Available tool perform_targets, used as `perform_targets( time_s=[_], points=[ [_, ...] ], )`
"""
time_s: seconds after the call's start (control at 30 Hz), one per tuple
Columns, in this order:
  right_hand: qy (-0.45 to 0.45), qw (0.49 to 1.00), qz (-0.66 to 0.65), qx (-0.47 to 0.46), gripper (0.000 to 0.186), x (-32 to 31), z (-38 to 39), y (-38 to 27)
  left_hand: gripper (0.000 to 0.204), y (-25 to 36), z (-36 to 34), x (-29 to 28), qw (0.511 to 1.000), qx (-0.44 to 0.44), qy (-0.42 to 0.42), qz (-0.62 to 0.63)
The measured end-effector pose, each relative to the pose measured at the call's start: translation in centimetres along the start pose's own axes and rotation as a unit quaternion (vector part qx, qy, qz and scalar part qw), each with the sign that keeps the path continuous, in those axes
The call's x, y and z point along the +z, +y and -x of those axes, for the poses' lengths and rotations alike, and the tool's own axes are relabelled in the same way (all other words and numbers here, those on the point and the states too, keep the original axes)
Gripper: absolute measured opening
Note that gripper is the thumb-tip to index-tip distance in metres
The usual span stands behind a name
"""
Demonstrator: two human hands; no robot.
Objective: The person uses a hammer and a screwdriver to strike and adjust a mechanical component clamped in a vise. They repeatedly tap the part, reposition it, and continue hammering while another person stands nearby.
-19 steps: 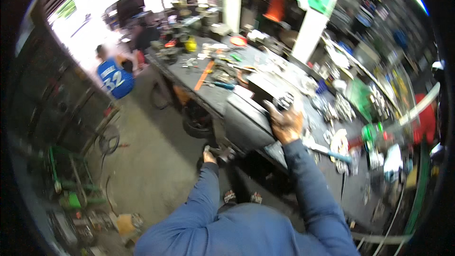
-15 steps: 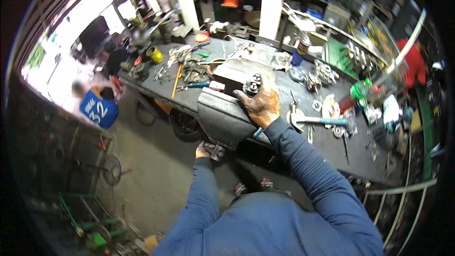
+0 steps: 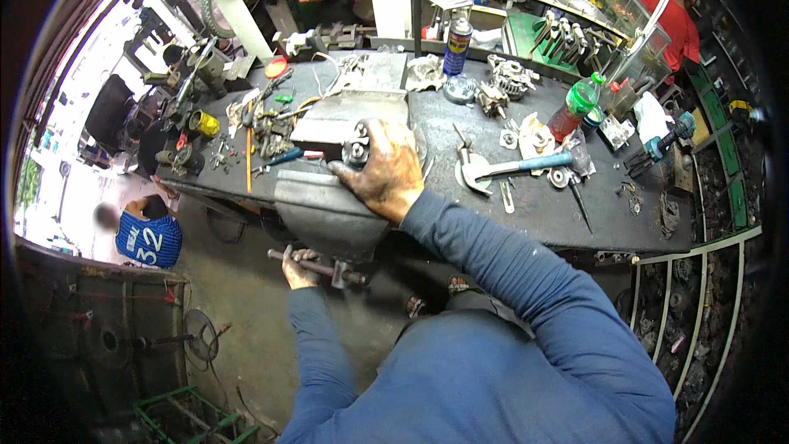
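A large grey bench vise (image 3: 329, 201) is mounted at the front edge of the dark workbench. My right hand (image 3: 388, 168) is closed around a round metal part (image 3: 356, 148) with shiny raised bits, holding it at the gap between the vise jaws. Its underside is hidden by the jaws and my fingers. Below the vise, my left hand (image 3: 299, 270) is wrapped round the vise handle (image 3: 330, 270), a metal bar through the screw end. A blue-handled tool (image 3: 283, 157) lies just left of the jaws.
Right of the vise lie a hammer (image 3: 522, 164), a spray can (image 3: 457, 48), metal machine parts (image 3: 514, 76), a green-capped bottle (image 3: 577, 99) and a cordless power tool (image 3: 662, 146). One person in red (image 3: 670, 29) stands at the far right; another in a blue jersey (image 3: 148, 234) is low at left.
My view has shifted right, so the bench appears further left. The vise handle now lies crosswise, its bar showing to both sides of my left hand. My right hand stays on the metal part.
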State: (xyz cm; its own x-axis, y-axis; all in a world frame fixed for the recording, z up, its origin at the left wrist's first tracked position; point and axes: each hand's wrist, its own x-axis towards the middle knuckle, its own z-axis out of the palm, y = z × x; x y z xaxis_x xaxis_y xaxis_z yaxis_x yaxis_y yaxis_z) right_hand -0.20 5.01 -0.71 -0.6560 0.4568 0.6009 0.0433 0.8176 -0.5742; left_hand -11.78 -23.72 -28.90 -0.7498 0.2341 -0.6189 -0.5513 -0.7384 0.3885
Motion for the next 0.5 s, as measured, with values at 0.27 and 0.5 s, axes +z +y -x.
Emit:
perform_targets(
  time_s=[0.27, 0.5],
  points=[
    [-0.065, 0.975, -0.209, -0.041, 0.098, -2.2, -0.2, 1.2, 0.06, -5.3, 4.5, -8.9, 0.986, -0.042, 0.073, -0.145],
    [-0.102, 0.986, 0.131, -0.027, 0.05, -12.0, 8.3, 26.0, 0.032, -17.1, 19.3, 2.4, 0.633, 0.025, -0.156, -0.757]
  ],
)
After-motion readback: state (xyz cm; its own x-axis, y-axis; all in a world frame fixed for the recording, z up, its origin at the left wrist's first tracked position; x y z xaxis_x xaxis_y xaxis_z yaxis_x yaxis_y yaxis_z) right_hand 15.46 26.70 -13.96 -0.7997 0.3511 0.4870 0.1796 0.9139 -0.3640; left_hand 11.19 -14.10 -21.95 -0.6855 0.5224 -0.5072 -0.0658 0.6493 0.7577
